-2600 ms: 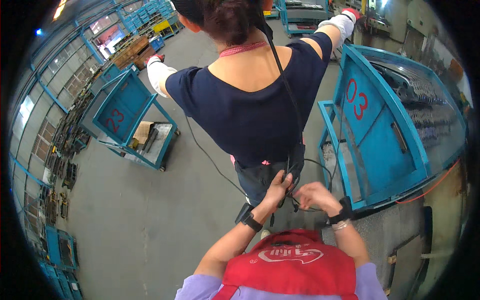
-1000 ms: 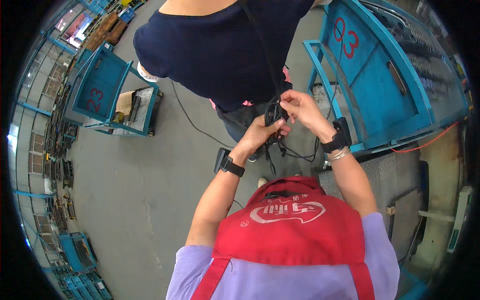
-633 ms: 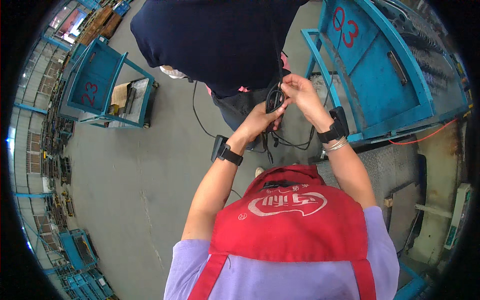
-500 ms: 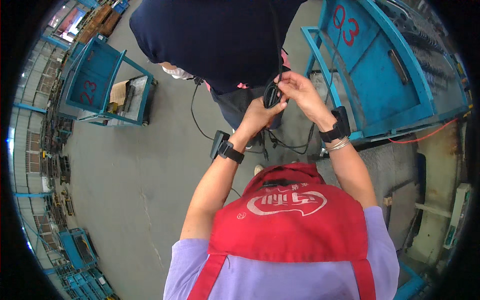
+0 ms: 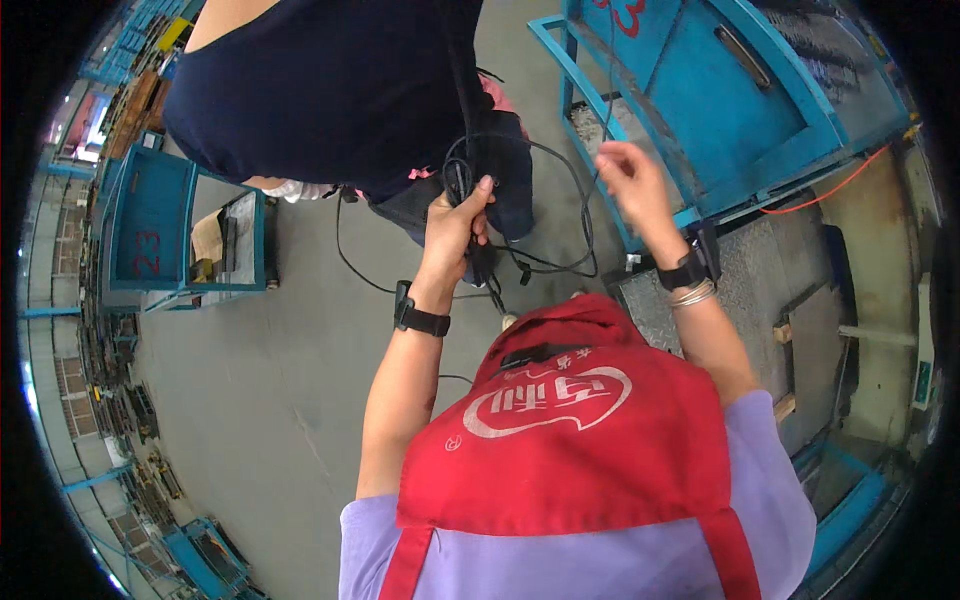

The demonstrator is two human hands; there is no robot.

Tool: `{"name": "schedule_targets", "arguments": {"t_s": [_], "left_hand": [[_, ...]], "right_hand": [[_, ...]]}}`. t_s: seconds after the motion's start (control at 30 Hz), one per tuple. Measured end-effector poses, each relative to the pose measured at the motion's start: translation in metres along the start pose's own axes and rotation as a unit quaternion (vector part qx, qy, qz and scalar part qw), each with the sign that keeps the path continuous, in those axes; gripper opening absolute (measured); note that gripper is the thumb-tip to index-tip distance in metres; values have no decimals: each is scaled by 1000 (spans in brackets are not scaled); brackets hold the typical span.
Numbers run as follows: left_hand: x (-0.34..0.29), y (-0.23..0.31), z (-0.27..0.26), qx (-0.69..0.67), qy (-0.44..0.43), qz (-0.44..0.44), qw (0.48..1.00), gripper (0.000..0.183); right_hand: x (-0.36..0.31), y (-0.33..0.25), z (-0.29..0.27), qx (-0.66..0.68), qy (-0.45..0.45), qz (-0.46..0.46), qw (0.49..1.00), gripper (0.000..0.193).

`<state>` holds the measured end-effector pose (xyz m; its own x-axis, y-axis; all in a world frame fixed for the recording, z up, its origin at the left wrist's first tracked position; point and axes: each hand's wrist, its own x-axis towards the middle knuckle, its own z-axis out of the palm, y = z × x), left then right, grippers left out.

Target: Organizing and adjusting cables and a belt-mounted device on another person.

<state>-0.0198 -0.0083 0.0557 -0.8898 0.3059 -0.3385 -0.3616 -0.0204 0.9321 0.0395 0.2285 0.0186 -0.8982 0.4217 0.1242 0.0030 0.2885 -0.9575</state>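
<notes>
My left hand (image 5: 455, 228) is closed around a bundled coil of black cable (image 5: 458, 178), its thumb lying over the strands. My right hand (image 5: 635, 188) is raised to the right, apart from the coil, with its fingers loosely bent and spread. A length of black cable (image 5: 592, 240) loops beside its fingertips; I see no firm grip on it. More cable hangs below my left hand. Black straps with small devices circle both wrists.
Just ahead stands another person in a dark navy top (image 5: 330, 110), close to the coil. A blue metal cart (image 5: 700, 110) is at right, a smaller blue cart (image 5: 155, 225) at left. Cable trails over the grey floor (image 5: 270, 400). An orange cord (image 5: 830, 195) runs at far right.
My right hand has left the coil and moved out to the right. My left hand keeps the coil. The view has shifted, and a wider cable loop now shows between my hands.
</notes>
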Motion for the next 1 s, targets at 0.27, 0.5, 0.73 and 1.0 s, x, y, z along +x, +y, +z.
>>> {"name": "schedule_targets", "arguments": {"t_s": [0.27,0.5,0.73,1.0], "left_hand": [[-4,0,3,-12,-14,23,1000,31],[-1,1,0,-46,-43,3,998,33],[4,7,2,-74,-53,-52,995,24],[5,13,1,-98,-136,-43,985,23]], "right_hand": [[-32,-24,46,-97,-119,-60,986,17],[-56,-45,78,-105,-189,-160,963,16],[-57,-42,70,-152,-234,-221,934,15],[-47,-42,47,-97,-297,-153,937,10]]}}
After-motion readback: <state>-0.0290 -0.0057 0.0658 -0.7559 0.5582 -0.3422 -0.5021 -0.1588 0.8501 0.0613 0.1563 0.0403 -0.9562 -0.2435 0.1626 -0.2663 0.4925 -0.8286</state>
